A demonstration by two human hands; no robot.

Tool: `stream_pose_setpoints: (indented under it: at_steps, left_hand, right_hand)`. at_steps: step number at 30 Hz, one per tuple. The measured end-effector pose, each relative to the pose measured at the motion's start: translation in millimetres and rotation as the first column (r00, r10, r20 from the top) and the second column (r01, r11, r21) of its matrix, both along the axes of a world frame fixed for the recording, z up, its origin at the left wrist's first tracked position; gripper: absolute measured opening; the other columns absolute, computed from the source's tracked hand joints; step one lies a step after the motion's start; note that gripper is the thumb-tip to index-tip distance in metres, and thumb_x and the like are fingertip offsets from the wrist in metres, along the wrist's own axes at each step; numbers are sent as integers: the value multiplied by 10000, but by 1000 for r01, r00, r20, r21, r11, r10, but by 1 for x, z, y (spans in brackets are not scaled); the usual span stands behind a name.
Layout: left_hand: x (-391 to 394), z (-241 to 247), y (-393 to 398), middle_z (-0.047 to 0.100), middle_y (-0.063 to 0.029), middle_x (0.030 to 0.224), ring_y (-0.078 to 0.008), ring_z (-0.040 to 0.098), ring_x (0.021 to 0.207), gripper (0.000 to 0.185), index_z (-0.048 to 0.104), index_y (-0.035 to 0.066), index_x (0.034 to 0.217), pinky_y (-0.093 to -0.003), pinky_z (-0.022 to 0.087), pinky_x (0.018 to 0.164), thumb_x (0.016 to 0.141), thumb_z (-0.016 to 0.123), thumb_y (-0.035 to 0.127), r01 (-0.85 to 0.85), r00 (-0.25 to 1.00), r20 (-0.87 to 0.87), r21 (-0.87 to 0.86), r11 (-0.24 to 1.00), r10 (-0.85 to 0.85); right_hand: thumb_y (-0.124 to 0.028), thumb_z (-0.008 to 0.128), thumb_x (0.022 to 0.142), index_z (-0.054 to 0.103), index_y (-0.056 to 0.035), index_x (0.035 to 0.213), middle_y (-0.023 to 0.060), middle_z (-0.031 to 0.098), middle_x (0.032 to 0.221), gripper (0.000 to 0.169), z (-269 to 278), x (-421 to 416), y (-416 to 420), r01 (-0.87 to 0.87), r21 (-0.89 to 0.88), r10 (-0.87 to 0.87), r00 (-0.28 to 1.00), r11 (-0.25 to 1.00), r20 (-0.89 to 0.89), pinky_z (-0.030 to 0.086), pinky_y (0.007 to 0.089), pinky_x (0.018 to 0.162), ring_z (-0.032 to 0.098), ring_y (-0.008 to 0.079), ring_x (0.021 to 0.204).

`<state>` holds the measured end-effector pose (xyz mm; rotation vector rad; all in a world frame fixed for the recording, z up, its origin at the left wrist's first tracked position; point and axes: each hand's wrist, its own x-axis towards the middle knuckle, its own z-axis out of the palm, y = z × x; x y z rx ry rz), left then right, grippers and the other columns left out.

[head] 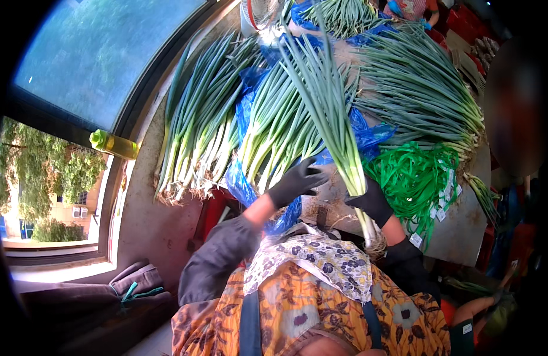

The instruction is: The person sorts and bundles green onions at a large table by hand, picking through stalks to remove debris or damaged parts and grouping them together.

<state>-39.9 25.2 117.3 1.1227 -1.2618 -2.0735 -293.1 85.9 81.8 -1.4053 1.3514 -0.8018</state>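
My right hand (pixel 371 201), in a black glove, grips a bunch of green onions (pixel 351 167) around the white stalks. Its roots hang toward my apron and its long leaves point away from me. My left hand (pixel 298 181), gloved in black too, is apart from the bunch on its left, fingers spread and holding nothing. Beyond that hand lies a pile of green onions (pixel 274 129) on blue plastic sheeting (pixel 245 107). Close to my right hand is a tangle of green ribbon ties (pixel 403 178) with white tags (pixel 447 189).
More green onions lie on the left ledge (pixel 207 124) and in a large heap (pixel 425 89) at right. A bottle (pixel 114 144) stands by the window. A fan (pixel 260 13) is at the back. Other people work at the far end (pixel 409 9) and lower right (pixel 474 311).
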Motion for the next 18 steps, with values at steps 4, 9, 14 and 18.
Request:
stream_pose_setpoints:
  at_steps: [4,9,14,18]
  left_hand:
    - [-60,-72,-23,596,-120,1134,-212,601,1014,356,562,14,1167,-354,530,816,857,662,157,-211,880,-372,250,945,295]
    - [-50,-108,-5,564,-132,1207,-290,574,1102,412,456,45,1257,-458,475,955,931,540,283,-43,680,-649,428,903,341]
    - [-43,-105,3,562,-152,1213,-298,578,1096,429,472,25,1255,-487,478,945,907,576,253,30,670,-674,445,895,313]
    - [-39,-95,2,559,-166,1217,-313,573,1103,456,462,2,1270,-498,469,957,893,598,220,38,670,-677,441,897,305]
  right_hand:
    - [-208,807,675,517,-5,1239,111,624,1105,666,7,18,-1,-161,0,161,985,987,-57,457,340,895,572,181,1008]
    - [-280,573,929,494,-13,1281,30,596,1096,449,-57,-29,13,-172,379,-26,885,909,465,439,274,873,539,93,982]
    - [-254,600,914,440,-10,1331,28,579,1141,509,-58,-28,19,-225,392,0,867,892,498,425,261,895,535,87,1000]
    - [-264,568,924,397,-6,1378,32,553,1211,550,-18,-22,20,-240,398,-18,839,885,544,415,255,887,505,93,1030]
